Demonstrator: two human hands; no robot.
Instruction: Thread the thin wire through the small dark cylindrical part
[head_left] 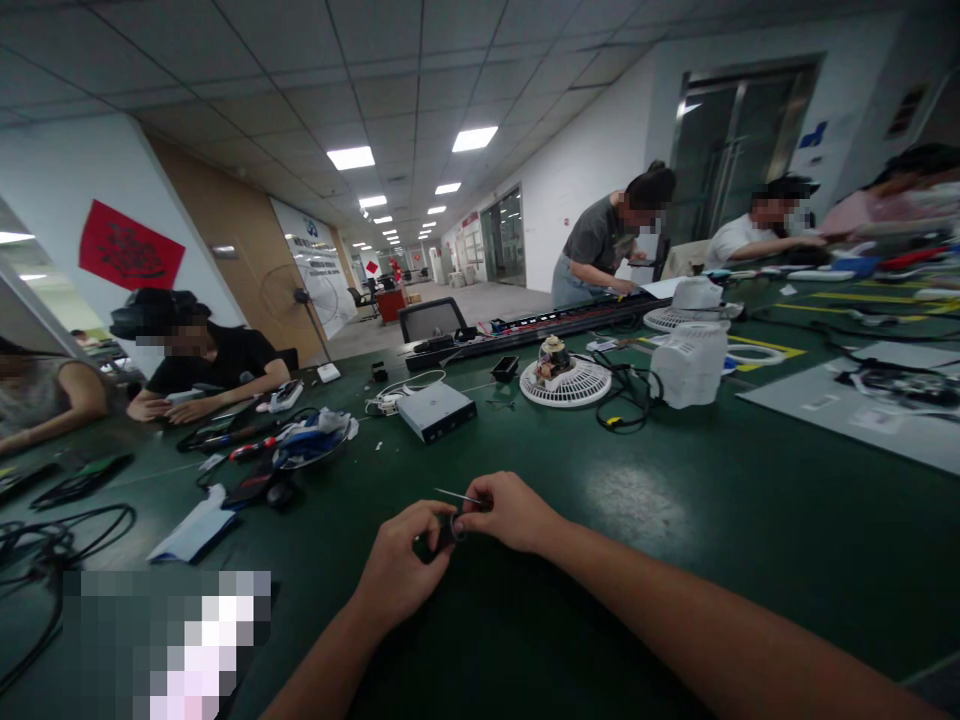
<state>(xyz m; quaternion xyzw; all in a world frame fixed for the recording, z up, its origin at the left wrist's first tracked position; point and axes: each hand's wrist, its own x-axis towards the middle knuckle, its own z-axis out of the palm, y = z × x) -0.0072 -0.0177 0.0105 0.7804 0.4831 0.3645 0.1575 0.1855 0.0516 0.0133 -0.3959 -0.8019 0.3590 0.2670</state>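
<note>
Over the dark green table [525, 460], my left hand [405, 560] pinches a small dark round part [455, 528] between thumb and fingers. My right hand [510, 512] meets it from the right, its fingertips against the same part. A thin metal rod-like tool [459, 495] sticks out leftward from my right fingers; the rest of it is hidden in them. Just beyond the hands lies a silver disc drive [437, 408] with a black front. Fine detail of the dark part is too small to tell.
White fan grille with motor [566, 385], black cable [637, 400] and white housing [690, 365] lie ahead right. A blue cloth bundle [315, 437], a folded pale cloth [193, 530] and black cables [56, 560] lie left. Several people work around the table.
</note>
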